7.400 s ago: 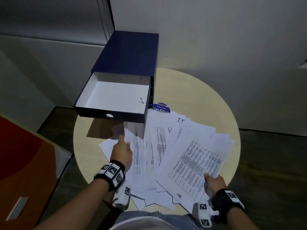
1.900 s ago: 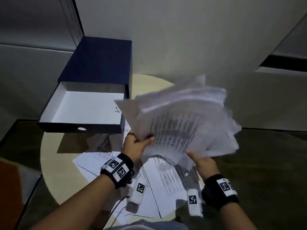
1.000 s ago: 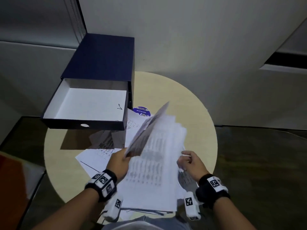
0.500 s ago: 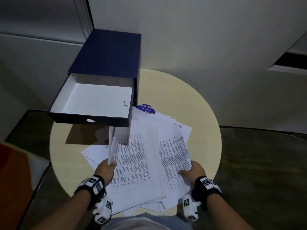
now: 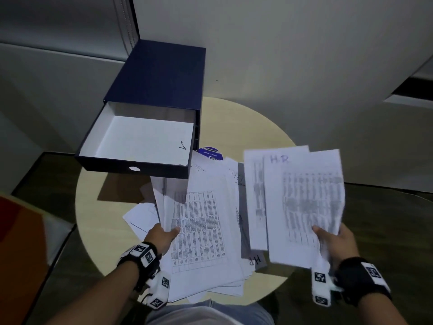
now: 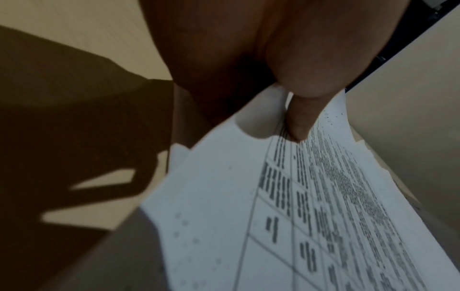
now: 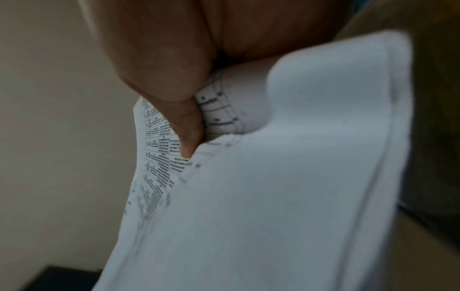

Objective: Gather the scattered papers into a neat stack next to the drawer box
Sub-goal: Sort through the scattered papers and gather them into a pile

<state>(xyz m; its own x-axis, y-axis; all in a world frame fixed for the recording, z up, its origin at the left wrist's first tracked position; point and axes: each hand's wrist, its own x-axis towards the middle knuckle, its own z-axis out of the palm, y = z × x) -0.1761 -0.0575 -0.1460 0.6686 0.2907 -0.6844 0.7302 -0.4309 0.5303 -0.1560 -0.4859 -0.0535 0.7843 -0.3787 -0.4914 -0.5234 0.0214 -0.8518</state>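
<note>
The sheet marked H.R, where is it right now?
In the head view the H.R sheet is at right, pinched in the right hand, above the round table.

Right hand (image 7: 174, 65) pinches a bent sheaf of papers (image 7: 273, 196).

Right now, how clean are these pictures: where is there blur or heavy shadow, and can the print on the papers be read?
Head view: the sheets in the right hand are motion-blurred, only a handwritten "H.R" legible; the papers at the left hand are sharper; the open drawer shadows the table. Left wrist view: dark shadow on the left, print smeared. Right wrist view: soft throughout.
</note>
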